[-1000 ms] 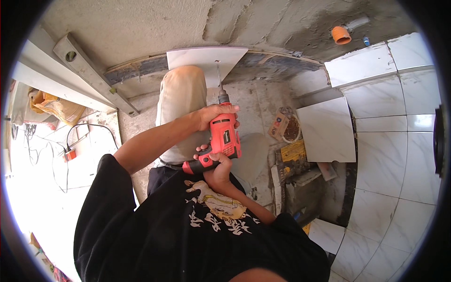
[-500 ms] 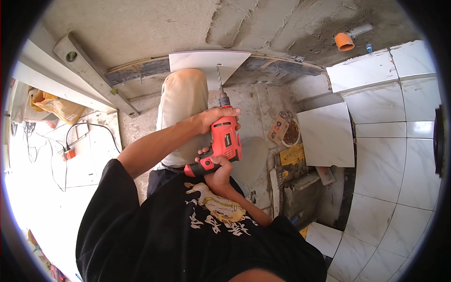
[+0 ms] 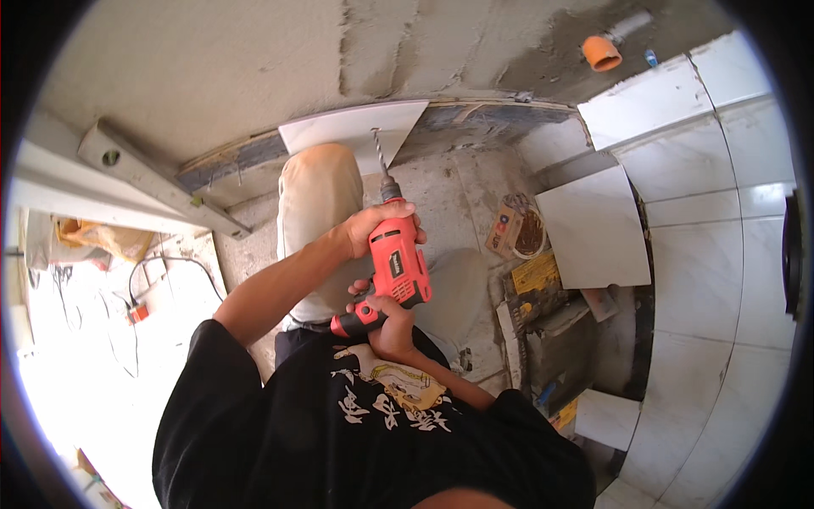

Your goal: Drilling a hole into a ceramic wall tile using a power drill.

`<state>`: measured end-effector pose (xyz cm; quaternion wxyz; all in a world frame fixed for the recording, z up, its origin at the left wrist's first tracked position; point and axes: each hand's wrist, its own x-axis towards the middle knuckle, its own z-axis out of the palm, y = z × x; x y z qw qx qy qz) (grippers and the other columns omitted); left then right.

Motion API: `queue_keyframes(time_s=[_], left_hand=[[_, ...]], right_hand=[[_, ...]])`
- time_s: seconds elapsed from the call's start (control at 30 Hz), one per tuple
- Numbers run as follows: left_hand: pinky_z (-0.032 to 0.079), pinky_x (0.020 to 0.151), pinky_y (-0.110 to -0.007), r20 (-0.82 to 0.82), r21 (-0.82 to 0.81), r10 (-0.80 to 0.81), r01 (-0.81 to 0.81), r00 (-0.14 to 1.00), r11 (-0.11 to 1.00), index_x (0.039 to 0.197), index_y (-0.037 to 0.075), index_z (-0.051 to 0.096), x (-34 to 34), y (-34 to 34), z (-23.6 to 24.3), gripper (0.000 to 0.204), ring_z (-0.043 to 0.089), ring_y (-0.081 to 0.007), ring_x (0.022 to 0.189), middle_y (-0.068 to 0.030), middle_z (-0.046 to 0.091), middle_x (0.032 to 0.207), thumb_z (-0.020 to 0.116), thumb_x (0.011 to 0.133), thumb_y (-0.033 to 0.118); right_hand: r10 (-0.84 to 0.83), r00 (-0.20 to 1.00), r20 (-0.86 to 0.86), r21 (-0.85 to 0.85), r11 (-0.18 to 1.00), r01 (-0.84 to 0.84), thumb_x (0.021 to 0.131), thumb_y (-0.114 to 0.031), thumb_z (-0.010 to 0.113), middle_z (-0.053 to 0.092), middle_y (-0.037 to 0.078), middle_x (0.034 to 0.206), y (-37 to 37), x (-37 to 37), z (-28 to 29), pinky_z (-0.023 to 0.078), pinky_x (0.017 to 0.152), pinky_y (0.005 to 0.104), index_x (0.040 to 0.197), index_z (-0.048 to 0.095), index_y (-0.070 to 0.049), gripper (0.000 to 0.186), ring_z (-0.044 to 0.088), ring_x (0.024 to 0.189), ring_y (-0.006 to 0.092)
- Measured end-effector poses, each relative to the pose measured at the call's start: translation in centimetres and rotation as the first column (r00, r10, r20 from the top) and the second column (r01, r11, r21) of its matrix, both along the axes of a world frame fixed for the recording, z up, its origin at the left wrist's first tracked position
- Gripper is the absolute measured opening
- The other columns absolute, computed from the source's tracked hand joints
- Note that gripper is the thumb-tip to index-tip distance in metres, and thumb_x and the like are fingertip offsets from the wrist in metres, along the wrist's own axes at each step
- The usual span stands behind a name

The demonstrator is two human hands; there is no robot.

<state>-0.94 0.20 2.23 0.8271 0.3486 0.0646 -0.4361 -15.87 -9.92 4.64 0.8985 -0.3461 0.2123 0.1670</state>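
Observation:
A red and black power drill [image 3: 402, 265] is held in front of my body, its long bit [image 3: 381, 153] pointing away from me. My left hand [image 3: 373, 227] wraps round the drill's front housing just behind the chuck [image 3: 390, 188]. Round the rear handle my right hand [image 3: 388, 327] is closed; whether a finger presses the trigger cannot be made out. The bit's tip meets a small dark-edged hole in a white tile [image 3: 339, 127], which stands tilted at the foot of the wall, behind my raised knee [image 3: 320, 182].
A metal spirit level [image 3: 157, 180] leans at the left, near a cable with an orange connector [image 3: 137, 313]. At the right lie a loose white tile [image 3: 593, 229], a small cardboard box [image 3: 505, 229] and a mortar-stained container [image 3: 560, 360]. An orange pipe end [image 3: 602, 53] juts from the wall.
The view has shifted and turned slightly. Both hands keep their grip on the drill, and its bit stays at the hole in the tile, now leaning more to the left.

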Motion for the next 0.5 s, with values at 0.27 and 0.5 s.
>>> queue_keyframes(time_s=[0.27,0.5], left_hand=[[0.055,0.09,-0.044,-0.048,-0.235,-0.012,0.0,0.999,0.972,0.103,0.004,0.062,0.5,0.3,-2.2,0.04,0.068,-0.0312,0.099,-0.0183,0.07,0.101,0.072,0.086,0.039],[0.057,0.088,-0.045,-0.055,-0.323,-0.003,-0.015,0.998,0.946,0.102,0.004,0.062,0.7,0.4,-2.6,0.038,0.068,-0.0321,0.101,-0.0189,0.07,0.1,0.071,0.087,0.038]], right_hand=[[-0.172,0.985,-0.032,-0.14,0.976,0.166,0.079,0.005,0.064,0.062,0.007,0.075,1.5,-0.2,1.1,0.054,0.056,0.0316,0.088,0.059,0.002,0.011,0.062,0.058,0.0177],[-0.148,0.988,-0.037,-0.183,0.973,0.139,0.08,0.007,0.06,0.059,0.006,0.071,1.4,0.3,2.6,0.052,0.051,0.0306,0.085,0.059,0.003,0.007,0.061,0.059,0.0158]])
